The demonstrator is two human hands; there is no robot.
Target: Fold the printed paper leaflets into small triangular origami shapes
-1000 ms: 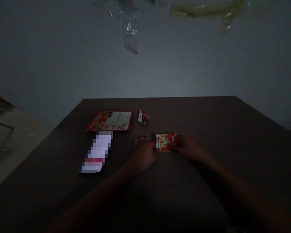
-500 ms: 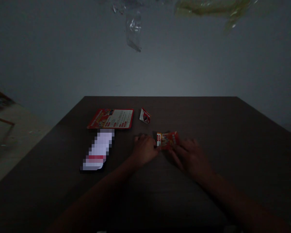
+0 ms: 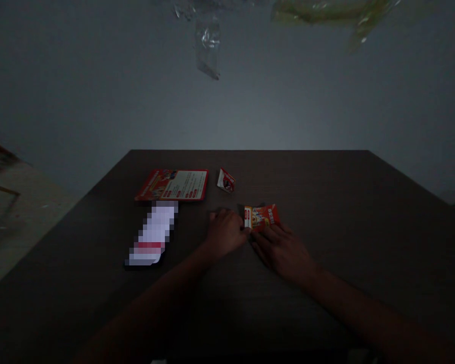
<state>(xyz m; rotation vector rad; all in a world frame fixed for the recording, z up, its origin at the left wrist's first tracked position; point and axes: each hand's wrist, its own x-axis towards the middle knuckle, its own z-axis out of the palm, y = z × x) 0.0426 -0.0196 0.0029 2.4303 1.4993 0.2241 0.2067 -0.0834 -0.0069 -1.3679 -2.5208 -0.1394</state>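
Observation:
A small red and white printed paper piece [image 3: 263, 215] lies on the dark table, with creased edges. My left hand [image 3: 226, 232] is closed at its left edge, thumb against the lower left corner. Along its lower edge, my right hand [image 3: 282, 250] rests with fingers stretched out, fingertips on the paper. Further back stands a small folded red and white card [image 3: 226, 181]. A larger red and white printed sheet [image 3: 185, 185] lies at the back left.
A phone with a lit, pixelated screen [image 3: 155, 230] lies left of my left hand, just below the larger sheet. The brown table [image 3: 307, 177] meets a grey wall, where clear plastic [image 3: 208, 48] hangs.
My right hand has moved slightly left and down, from the paper's right side to its lower edge, its fingers now flatter. My left hand has hardly moved.

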